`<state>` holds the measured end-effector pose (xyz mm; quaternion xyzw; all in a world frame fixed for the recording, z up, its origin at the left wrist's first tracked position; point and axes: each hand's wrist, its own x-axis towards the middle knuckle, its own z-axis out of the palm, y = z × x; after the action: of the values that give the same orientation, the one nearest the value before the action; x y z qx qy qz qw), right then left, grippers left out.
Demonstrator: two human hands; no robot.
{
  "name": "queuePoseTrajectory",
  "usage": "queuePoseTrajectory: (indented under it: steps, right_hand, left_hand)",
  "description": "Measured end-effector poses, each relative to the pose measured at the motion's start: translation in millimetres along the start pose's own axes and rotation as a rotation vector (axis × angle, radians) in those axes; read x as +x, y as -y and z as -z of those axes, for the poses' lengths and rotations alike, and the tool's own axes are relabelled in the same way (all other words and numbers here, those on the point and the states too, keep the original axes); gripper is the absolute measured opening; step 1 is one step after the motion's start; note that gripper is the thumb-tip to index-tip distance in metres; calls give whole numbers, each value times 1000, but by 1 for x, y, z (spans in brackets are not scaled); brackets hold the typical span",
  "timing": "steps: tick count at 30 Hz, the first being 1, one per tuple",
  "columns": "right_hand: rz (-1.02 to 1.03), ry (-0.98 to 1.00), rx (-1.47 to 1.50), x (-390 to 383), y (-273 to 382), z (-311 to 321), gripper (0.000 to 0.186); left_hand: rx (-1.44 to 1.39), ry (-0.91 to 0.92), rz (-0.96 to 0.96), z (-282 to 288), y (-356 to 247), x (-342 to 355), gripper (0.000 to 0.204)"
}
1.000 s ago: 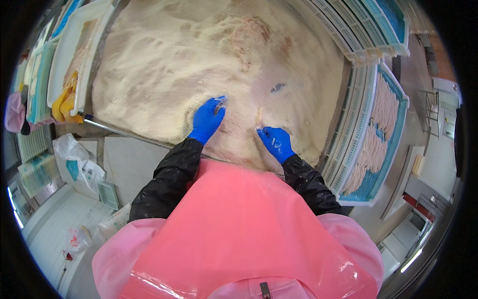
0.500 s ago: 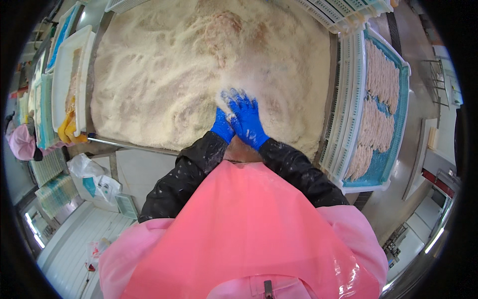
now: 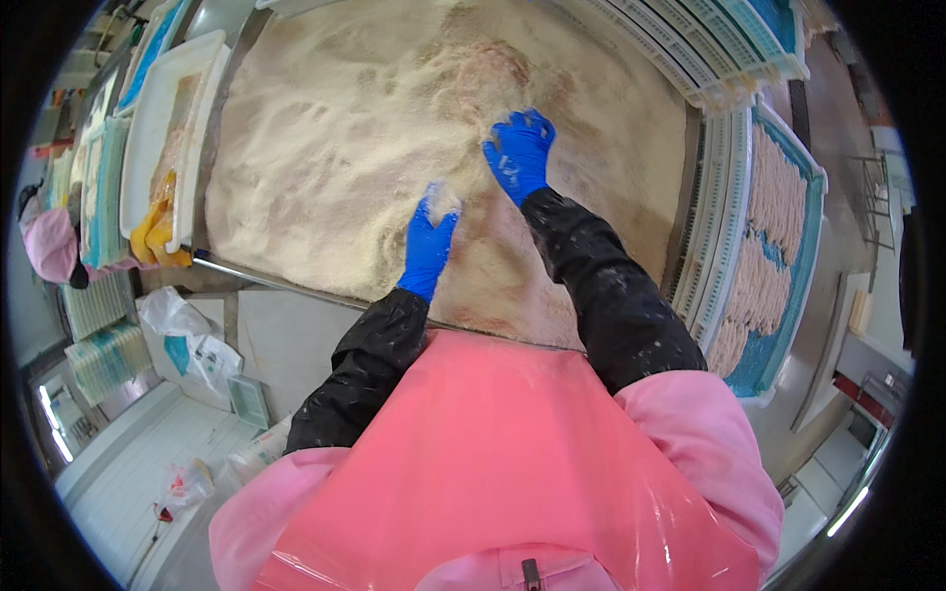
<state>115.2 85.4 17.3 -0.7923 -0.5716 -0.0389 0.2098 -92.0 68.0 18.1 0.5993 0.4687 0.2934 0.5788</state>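
Observation:
A wide metal table holds a deep bed of pale breadcrumbs (image 3: 335,167). My left hand (image 3: 429,241), in a blue glove, is cupped on edge in the crumbs with a small heap of them on its fingers. My right hand (image 3: 519,153), also blue-gloved, reaches further out with fingers spread, just below a breaded meat piece (image 3: 490,74) half buried in the crumbs. Both forearms wear black sleeves dusted with crumbs. A pink apron (image 3: 512,463) fills the lower view.
A blue tray (image 3: 788,246) with rows of breaded pieces stands on white crates at the right. More stacked crates (image 3: 719,49) sit at the back right. A white tub (image 3: 163,128) with yellow gloves on its rim is at the left. Plastic bags lie on the floor.
The hands were apart near the table's front edge, came together half a second ago, and have now separated again, with the right hand stretched further out into the crumbs.

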Motion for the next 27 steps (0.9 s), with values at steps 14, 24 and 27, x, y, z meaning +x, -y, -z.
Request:
queuePoseTrajectory:
  steps: [14, 24, 27]
  right_hand:
    - [-422, 6, 642, -120, -5, 48, 23]
    - [-492, 43, 581, -74, -40, 58, 27]
    - [-318, -62, 542, -65, -38, 72, 25]
  left_hand:
    - [651, 108, -283, 44, 5, 22, 54]
    - [573, 32, -285, 39, 1, 42, 49]
    - [631, 21, -266, 42, 7, 38, 44]
